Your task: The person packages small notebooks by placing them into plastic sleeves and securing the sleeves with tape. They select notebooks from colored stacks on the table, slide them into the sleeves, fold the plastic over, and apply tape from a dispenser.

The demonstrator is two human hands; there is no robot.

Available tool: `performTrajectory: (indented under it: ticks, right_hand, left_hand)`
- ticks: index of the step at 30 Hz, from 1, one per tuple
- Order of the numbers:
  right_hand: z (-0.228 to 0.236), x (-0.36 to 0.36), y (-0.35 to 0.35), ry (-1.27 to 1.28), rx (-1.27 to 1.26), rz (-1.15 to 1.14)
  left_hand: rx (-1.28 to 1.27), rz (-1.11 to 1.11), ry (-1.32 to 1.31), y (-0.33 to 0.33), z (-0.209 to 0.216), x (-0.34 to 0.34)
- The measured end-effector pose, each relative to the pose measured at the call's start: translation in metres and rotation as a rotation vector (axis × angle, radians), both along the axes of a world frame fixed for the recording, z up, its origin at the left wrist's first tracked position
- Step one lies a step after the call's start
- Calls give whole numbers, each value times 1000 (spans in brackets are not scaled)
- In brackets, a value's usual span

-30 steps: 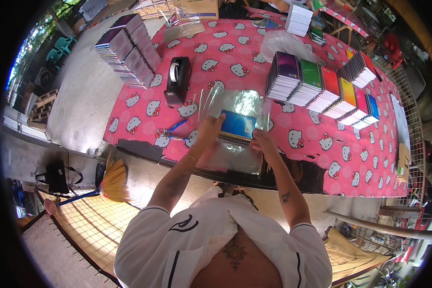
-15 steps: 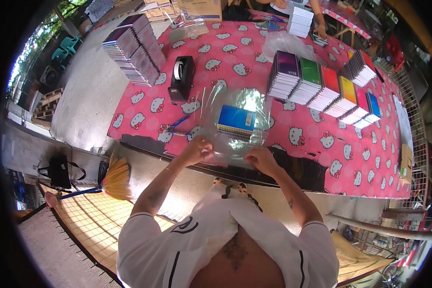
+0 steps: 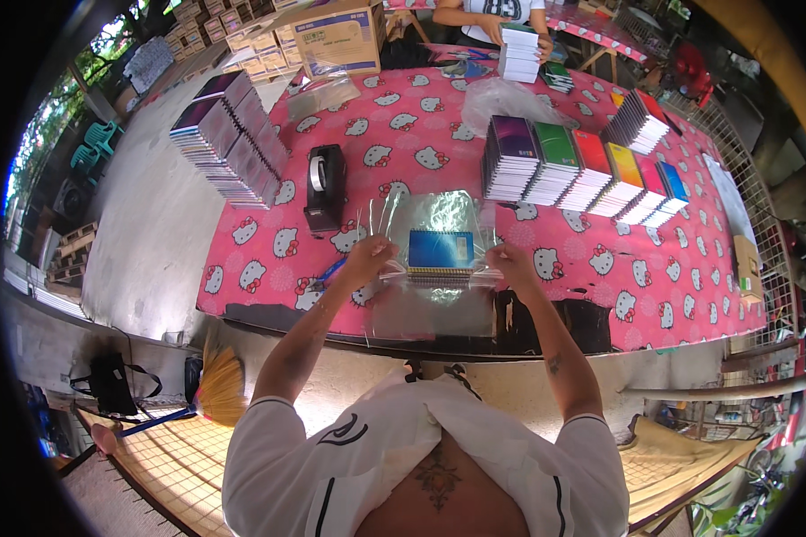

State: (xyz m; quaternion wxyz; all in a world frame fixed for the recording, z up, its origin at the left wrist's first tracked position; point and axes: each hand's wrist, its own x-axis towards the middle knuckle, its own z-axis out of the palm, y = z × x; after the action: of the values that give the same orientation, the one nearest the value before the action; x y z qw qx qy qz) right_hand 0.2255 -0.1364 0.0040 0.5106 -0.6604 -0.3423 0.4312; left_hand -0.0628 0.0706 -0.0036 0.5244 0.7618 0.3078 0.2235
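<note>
A stack of spiral notebooks [image 3: 441, 250], blue cover uppermost, lies inside a clear plastic bag [image 3: 428, 309] at the table's near side. My left hand [image 3: 371, 259] pinches the bag's film just left of the notebooks. On the other side, my right hand [image 3: 511, 263] has its fingers closed on the film too. The bag's near part spreads flat below the notebooks, toward the table edge. Partly hidden by my left forearm is a blue-handled tool [image 3: 332, 269], perhaps scissors.
A black tape dispenser [image 3: 325, 188] stands left of the bag, near tall notebook stacks [image 3: 228, 139]. Colourful notebook stacks [image 3: 557, 146] line the right side, beside crumpled clear plastic [image 3: 510, 100]. Across the pink patterned table [image 3: 591, 295], another person [image 3: 491, 20] handles a white stack.
Both hands have moved from the bag's near edge to the sides of the notebooks, farther apart. My view has tilted up, showing more of the other person, whose hands now hold the white stack.
</note>
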Motion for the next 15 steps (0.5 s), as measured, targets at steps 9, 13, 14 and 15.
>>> performTrajectory:
  ticks: [9, 13, 14, 15]
  right_hand:
    - [-24, -8, 21, 275, -84, -11]
    - [-20, -18, 25, 318, -57, -47]
    - [-23, -15, 23, 315, -39, -59]
    - [-26, -12, 22, 310, -21, -72]
  left_hand:
    - [-685, -64, -111, 6, -29, 12]
    - [-721, -16, -200, 8, -36, 8]
    - [-742, -21, -217, 8, -36, 11]
    - [-701, -55, -223, 9, -36, 13]
